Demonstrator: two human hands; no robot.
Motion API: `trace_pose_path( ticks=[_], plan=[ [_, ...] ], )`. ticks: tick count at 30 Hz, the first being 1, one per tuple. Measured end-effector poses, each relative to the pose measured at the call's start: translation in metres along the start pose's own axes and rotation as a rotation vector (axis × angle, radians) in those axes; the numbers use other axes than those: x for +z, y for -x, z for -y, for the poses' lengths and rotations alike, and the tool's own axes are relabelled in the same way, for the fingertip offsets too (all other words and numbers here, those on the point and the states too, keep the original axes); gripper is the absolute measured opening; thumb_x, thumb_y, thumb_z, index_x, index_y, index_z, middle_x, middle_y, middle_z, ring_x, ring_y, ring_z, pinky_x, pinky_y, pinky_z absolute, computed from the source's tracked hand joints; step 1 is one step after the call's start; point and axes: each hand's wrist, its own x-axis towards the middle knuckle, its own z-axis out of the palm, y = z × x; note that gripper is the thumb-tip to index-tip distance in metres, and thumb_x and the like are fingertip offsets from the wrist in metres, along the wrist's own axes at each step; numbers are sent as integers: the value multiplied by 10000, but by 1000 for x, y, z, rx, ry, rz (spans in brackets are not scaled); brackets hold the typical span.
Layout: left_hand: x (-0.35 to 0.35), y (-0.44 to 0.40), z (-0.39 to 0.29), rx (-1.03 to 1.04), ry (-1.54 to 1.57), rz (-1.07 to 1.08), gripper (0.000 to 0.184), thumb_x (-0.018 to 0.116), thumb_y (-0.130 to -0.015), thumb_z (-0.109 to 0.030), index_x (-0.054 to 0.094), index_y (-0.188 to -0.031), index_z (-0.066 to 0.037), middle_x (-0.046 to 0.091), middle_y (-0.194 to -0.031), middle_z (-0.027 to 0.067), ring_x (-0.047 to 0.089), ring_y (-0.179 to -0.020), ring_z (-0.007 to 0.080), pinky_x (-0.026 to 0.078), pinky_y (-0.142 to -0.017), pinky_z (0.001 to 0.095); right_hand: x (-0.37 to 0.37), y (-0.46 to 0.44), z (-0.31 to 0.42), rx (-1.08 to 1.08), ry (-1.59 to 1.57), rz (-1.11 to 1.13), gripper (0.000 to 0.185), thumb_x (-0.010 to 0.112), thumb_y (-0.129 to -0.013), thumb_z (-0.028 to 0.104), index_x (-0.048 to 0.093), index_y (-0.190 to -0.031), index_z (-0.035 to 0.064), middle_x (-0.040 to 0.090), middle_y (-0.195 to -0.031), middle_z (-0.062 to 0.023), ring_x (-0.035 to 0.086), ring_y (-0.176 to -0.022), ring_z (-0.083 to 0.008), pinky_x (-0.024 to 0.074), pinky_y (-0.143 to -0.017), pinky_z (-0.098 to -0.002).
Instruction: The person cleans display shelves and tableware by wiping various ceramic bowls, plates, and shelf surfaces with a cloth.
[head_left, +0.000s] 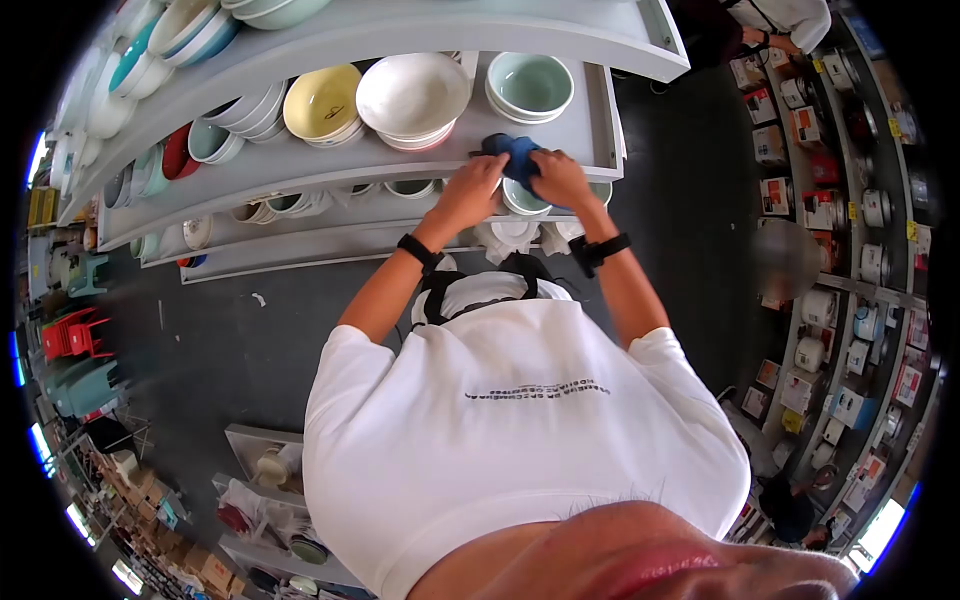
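Between my two hands is a crumpled blue cloth (513, 157), held at the front edge of a grey shelf (590, 130). My left hand (472, 187) has its fingers closed at the cloth's left side, and a small dark bit sticks out there. On the other side my right hand (558, 180) grips the cloth too. Just behind the cloth stands a stack of pale green bowls (530, 85). A stack of white bowls (413, 95) is to its left, then a yellow bowl (322, 103) on top of others.
More bowls, including a red one (181, 152), line the shelf leftward. An upper shelf (450, 22) overhangs the bowls. Below, a lower shelf (330, 238) holds more dishes. Boxed goods fill racks (800, 190) at right, where another person's hand (785, 45) shows. Red stools (75, 335) stand far left.
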Motion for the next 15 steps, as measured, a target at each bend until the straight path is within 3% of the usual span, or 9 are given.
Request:
trace_pose_path(
  ticks=[2,3,5,9,10,15],
  plan=[
    [-18,14,5,-79,-91,-61,635,637,-802,-77,436,-1397,18,580,-1194,207,584,-1076,384,492,-914,475,23,-3,26,-121,2,-217,387,661,-741,232,649,-1108,112,684,-1081,-133,645,-1035,-367,508,-892,-514],
    [-24,21,9,-88,-85,-70,635,637,-802,-77,436,-1397,18,580,-1194,207,584,-1076,384,492,-914,475,27,-7,40,-128,10,-208,387,661,-741,232,649,-1108,112,684,-1081,-133,645,-1035,-367,508,-892,-514],
    [-32,34,16,-179,-35,-65,746,671,-802,-67,345,-1472,-24,549,-1243,246,550,-1144,420,464,-985,479,34,-14,64,-162,35,-219,465,706,-722,275,622,-1147,106,664,-1099,-109,624,-1069,-347,479,-919,-490],
    [-39,38,16,-187,20,-112,821,673,-781,-41,334,-1520,-153,523,-1255,278,529,-1169,439,441,-1023,492,43,-12,81,-201,30,-313,453,711,-702,196,624,-1137,104,651,-1101,-70,598,-1088,-317,460,-908,-485],
    [-29,35,20,-177,9,-135,776,679,-761,-34,407,-1474,-178,546,-1198,273,545,-1120,444,453,-988,496,46,-7,78,-213,-1,-318,504,706,-695,164,615,-1187,100,618,-1217,-75,554,-1172,-319,438,-950,-493],
    [12,-1,0,-151,-76,-191,593,679,-747,-31,551,-1316,-136,592,-1053,194,573,-989,407,464,-869,489,60,26,43,-205,87,-396,634,711,-701,159,572,-1318,108,503,-1432,-82,456,-1314,-352,381,-1046,-492]
  ],
)
